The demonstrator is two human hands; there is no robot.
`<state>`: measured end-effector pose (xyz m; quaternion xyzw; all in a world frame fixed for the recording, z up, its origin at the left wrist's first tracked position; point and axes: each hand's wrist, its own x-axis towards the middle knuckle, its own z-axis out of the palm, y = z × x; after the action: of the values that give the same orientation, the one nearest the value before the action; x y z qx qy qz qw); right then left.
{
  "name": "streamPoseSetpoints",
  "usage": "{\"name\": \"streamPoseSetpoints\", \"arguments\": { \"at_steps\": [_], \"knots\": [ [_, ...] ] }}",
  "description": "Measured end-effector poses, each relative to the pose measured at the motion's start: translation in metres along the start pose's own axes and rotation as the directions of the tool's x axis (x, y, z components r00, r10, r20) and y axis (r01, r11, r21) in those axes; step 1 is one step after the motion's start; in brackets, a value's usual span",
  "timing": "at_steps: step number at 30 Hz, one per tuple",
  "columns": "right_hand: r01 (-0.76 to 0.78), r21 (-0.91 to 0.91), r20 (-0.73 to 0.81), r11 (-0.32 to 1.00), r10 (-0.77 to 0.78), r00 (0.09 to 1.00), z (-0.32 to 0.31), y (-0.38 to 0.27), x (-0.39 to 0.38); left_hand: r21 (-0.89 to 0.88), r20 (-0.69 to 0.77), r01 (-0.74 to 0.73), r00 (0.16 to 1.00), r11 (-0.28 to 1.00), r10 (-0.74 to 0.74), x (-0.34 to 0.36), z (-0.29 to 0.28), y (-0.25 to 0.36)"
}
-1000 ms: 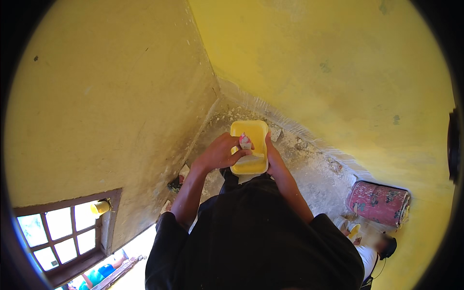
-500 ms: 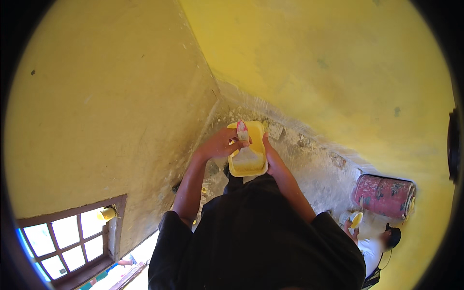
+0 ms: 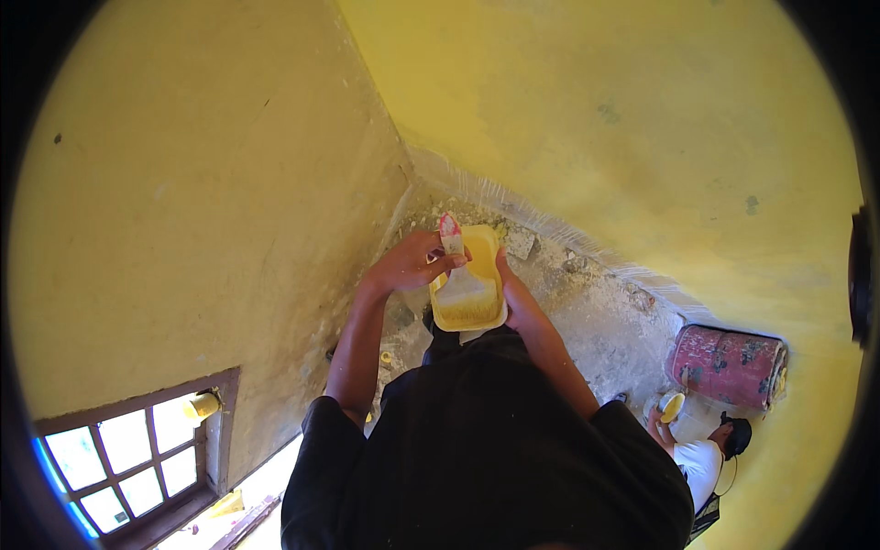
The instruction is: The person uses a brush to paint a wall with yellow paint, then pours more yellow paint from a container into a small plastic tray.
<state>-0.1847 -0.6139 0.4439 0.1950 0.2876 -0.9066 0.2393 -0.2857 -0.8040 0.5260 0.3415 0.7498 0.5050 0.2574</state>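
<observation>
My left hand (image 3: 422,261) is closed on a paintbrush (image 3: 451,236) with a worn pink-and-white handle, which points up past my fingers. Its wide, pale head lies down inside a yellow plastic tray (image 3: 481,275) holding yellow paint. My right hand (image 3: 510,289) grips the tray along its right side, just above my dark clothing and over the dusty floor in the wall corner.
Yellow walls (image 3: 596,110) meet ahead. A paint-spattered maroon drum (image 3: 724,367) lies at right, near a co-worker (image 3: 706,467) in white holding a yellow container (image 3: 671,408). A barred window (image 3: 124,463) with a yellow container (image 3: 200,405) on it is at lower left.
My left hand and the brush handle have moved up and slightly left, with the brush head now showing more in the tray. The tray has shifted a little left. The co-worker's container has risen.
</observation>
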Motion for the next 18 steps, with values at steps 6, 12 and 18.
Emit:
{"name": "streamPoseSetpoints", "arguments": {
  "at_steps": [6,12,18],
  "knots": [
    [-0.006,0.003,0.023,1.000,0.006,1.000,-0.003,0.000,0.000,0.061,-0.065,-0.032,0.997,0.998,0.036,-0.004,0.002,0.011],
    [0.028,-0.009,0.037,1.000,-0.028,0.999,-0.003,0.004,0.004,0.164,-0.013,-0.002,1.000,0.986,0.004,-0.010,0.004,0.011],
    [0.036,-0.015,0.014,0.999,-0.035,0.999,-0.006,0.007,0.007,0.237,-0.013,0.075,0.997,0.969,-0.074,-0.017,0.008,0.021]
  ]
}}
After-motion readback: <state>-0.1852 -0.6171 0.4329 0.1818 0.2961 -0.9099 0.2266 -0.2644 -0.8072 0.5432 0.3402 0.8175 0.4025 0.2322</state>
